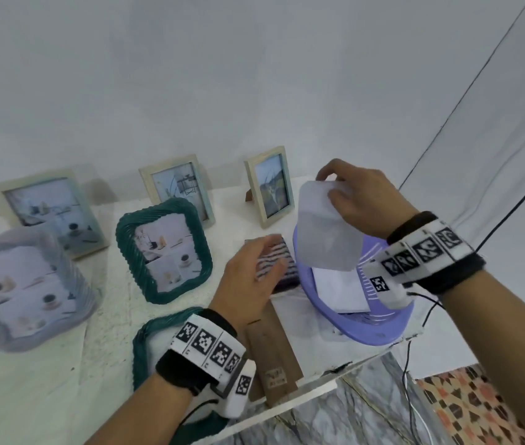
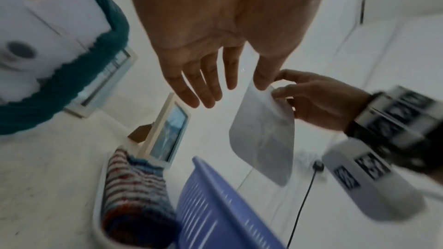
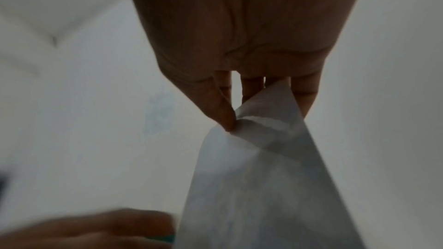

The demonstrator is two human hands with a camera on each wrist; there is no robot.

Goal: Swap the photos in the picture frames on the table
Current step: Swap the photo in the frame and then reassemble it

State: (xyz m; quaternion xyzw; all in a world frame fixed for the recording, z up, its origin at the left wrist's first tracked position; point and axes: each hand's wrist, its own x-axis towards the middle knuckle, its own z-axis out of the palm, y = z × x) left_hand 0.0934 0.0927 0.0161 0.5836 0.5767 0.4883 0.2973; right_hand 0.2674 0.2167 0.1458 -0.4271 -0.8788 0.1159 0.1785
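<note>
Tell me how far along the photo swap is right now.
Done: one green frame lies flat on the table, its brown backing off beside it. In hand: the right hand pinches a white sheet above the purple basket; the left hand hovers open. Left: loading and closing the frame.

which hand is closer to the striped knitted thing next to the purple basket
Left. The left hand hovers open right over the striped knitted piece; the right hand is higher and off to the side, pinching a white sheet above the purple basket.
</note>
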